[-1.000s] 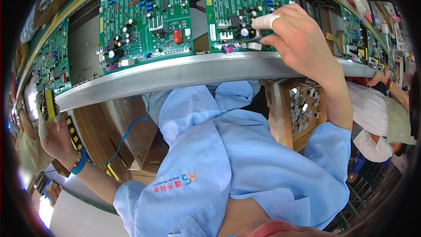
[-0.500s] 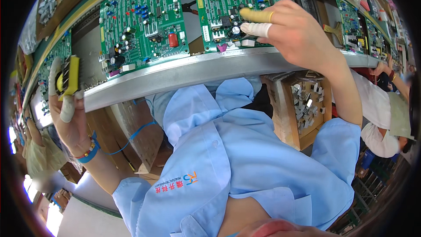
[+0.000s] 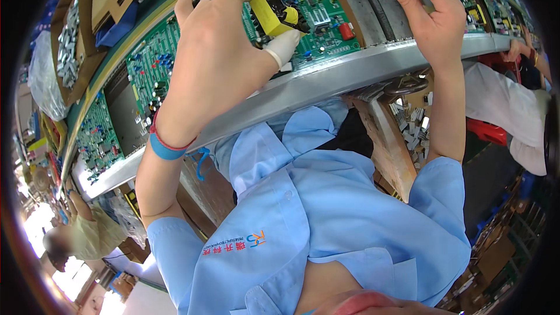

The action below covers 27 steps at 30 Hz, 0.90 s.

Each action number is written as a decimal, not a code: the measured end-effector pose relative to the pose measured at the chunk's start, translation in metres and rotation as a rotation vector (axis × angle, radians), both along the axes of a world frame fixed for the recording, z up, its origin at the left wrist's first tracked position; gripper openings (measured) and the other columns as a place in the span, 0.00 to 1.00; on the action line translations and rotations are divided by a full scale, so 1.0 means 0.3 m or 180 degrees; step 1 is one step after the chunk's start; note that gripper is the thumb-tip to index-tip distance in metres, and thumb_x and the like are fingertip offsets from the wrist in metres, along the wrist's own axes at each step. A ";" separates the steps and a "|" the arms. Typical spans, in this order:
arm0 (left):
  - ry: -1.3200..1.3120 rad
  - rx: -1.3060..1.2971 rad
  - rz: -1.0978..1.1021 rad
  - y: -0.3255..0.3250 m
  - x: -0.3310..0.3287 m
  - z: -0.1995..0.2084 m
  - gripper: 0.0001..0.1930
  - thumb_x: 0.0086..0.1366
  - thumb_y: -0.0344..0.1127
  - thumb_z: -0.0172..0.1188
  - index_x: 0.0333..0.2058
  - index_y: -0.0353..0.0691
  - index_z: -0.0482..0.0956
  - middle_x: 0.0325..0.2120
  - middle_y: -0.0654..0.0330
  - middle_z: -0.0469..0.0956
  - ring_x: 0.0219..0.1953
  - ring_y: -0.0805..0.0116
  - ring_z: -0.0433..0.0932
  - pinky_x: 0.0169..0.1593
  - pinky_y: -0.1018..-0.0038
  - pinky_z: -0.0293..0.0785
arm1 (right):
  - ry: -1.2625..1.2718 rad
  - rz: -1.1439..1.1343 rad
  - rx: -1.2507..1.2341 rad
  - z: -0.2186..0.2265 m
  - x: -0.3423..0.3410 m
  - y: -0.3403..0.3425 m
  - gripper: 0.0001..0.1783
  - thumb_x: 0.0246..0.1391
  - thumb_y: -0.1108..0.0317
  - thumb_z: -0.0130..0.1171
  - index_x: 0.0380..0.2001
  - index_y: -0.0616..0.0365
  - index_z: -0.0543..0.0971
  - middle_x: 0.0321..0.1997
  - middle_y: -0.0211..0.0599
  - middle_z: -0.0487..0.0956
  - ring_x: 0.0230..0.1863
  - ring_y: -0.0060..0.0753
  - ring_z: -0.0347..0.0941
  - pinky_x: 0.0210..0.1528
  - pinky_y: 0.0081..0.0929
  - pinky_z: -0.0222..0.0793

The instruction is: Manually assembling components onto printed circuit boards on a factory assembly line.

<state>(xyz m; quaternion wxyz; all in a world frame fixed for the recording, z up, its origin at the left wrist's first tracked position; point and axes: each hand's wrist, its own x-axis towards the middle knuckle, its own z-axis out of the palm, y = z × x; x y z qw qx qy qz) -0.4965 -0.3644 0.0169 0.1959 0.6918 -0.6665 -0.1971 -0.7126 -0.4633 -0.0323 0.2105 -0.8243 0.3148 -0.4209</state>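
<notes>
My left hand point(image 3: 224, 52), wearing white finger cots, grips a yellow transformer point(image 3: 271, 14) with black ends between thumb and fingers. It holds the transformer over a green circuit board point(image 3: 318, 0), near that board's red capacitor point(image 3: 346, 31). Whether the transformer touches the board cannot be made out. On the right, my right hand point(image 3: 429, 14) is raised over the grey gap beside this board, thumb and forefinger apart and nothing visible between them. The upper edge cuts off some of its fingertips.
Further circuit boards point(image 3: 96, 134) stand along the metal rail point(image 3: 326, 79). A box of small grey parts point(image 3: 69, 46) and a blue bin point(image 3: 116, 26) lie at the far left. Below the rail sits a wooden box of small parts point(image 3: 411, 131). Another person's hand point(image 3: 516, 49) is at right.
My left hand has brought the transformer from the far left to over the board. My right hand has left the other board, moving up and right. The red-capacitor board appears further right.
</notes>
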 end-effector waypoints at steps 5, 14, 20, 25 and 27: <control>-0.0599 -0.0153 -0.0338 -0.018 -0.031 -0.078 0.46 0.49 0.38 0.67 0.63 0.28 0.53 0.35 0.50 0.76 0.43 0.52 0.75 0.65 0.52 0.46 | -0.1254 -0.0701 0.1392 -0.025 -0.105 0.009 0.10 0.55 0.76 0.59 0.41 0.66 0.80 0.41 0.39 0.81 0.39 0.26 0.77 0.41 0.21 0.71; -0.1287 -0.0901 -0.0996 -0.034 -0.039 -0.216 0.43 0.49 0.35 0.69 0.64 0.44 0.60 0.39 0.55 0.79 0.46 0.58 0.76 0.65 0.55 0.49 | -0.0413 -0.0866 0.0603 -0.145 -0.283 0.001 0.11 0.56 0.75 0.58 0.42 0.67 0.80 0.40 0.37 0.82 0.40 0.23 0.77 0.42 0.20 0.71; -0.1507 -0.1030 -0.1097 -0.040 -0.060 -0.212 0.43 0.48 0.36 0.70 0.63 0.44 0.61 0.35 0.56 0.80 0.45 0.56 0.76 0.65 0.53 0.48 | -0.0325 -0.0820 0.0524 -0.160 -0.272 0.001 0.11 0.54 0.77 0.57 0.41 0.67 0.81 0.42 0.39 0.82 0.44 0.27 0.77 0.46 0.22 0.70; -0.1876 -0.0804 -0.0990 -0.026 -0.115 -0.182 0.41 0.48 0.35 0.70 0.62 0.40 0.63 0.31 0.56 0.79 0.45 0.56 0.76 0.65 0.54 0.49 | -0.0297 -0.0866 0.0613 -0.160 -0.264 0.005 0.11 0.54 0.77 0.57 0.41 0.66 0.81 0.42 0.40 0.82 0.44 0.28 0.77 0.48 0.23 0.70; -0.2057 -0.1018 -0.1068 -0.029 -0.140 -0.166 0.39 0.50 0.35 0.69 0.61 0.37 0.64 0.27 0.55 0.77 0.43 0.56 0.77 0.64 0.54 0.49 | -0.0216 -0.0892 0.0507 -0.164 -0.268 0.007 0.11 0.54 0.76 0.58 0.41 0.66 0.81 0.42 0.39 0.82 0.44 0.28 0.77 0.47 0.22 0.70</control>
